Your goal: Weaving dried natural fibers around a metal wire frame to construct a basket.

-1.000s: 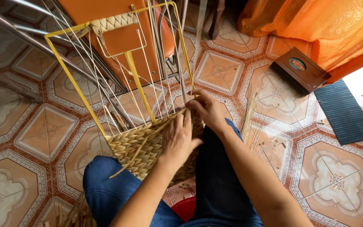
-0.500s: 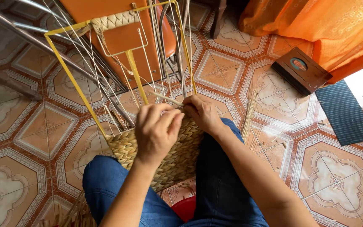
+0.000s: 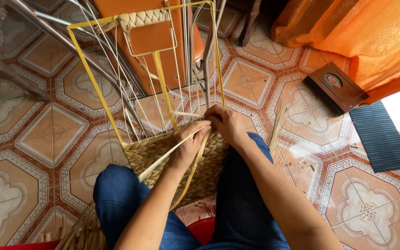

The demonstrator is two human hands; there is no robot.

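Two hands at frame centre, both working the top edge of the weave. Left hand grip: fingers curled and pinched on one pale flat fibre strip that runs down-left across the woven panel. Right hand grip: fingers pressed together on the weave edge just beside the left hand; what exactly it pinches, cannot tell. One short pale strand end sticks out left of the right hand. One woven panel, tan, herringbone-like plaiting, sits at centre frame between the knees, resting on the lap in blue jeans. One yellow wire frame rises from the panel toward upper centre, roughly rectangular, with one yellow centre bar and many thin pale uprights strung inside it. One small woven band already sits at the frame's top, upper centre. Behind the frame: one orange chair with grey metal legs, crowding the uprights. Lower left: bundle of loose dry fibres. Right of centre: a few loose straws on the patterned tile floor. Upper right: one orange curtain, one dark brown box, one dark ribbed mat. Bottom centre: red rim of something under the legs, mostly hidden.
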